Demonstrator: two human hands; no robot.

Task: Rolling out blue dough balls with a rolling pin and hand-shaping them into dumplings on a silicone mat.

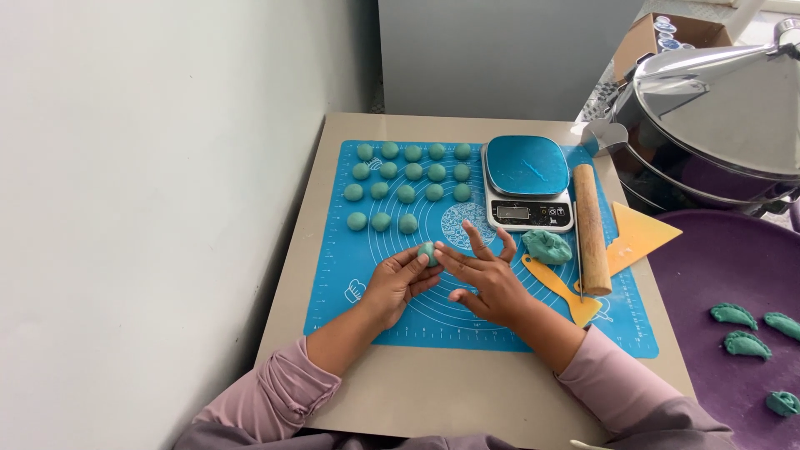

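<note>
While hands (pixel 450 279) pinch it, dough ball (pixel 427 252) looks teal.

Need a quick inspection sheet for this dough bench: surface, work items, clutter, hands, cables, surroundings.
Surface: blue mat on a beige table.
Work items: green dough ball between both hands; rows of dough balls upper left of mat; dough lump by the scale.
Clutter: rolling pin, yellow scrapers.
Hands: left hand grips the ball; right hand open, fingertips touching it.
Cables: nothing seen.
Surroundings: steel steamer, purple tray with shaped dumplings, white wall.
</note>
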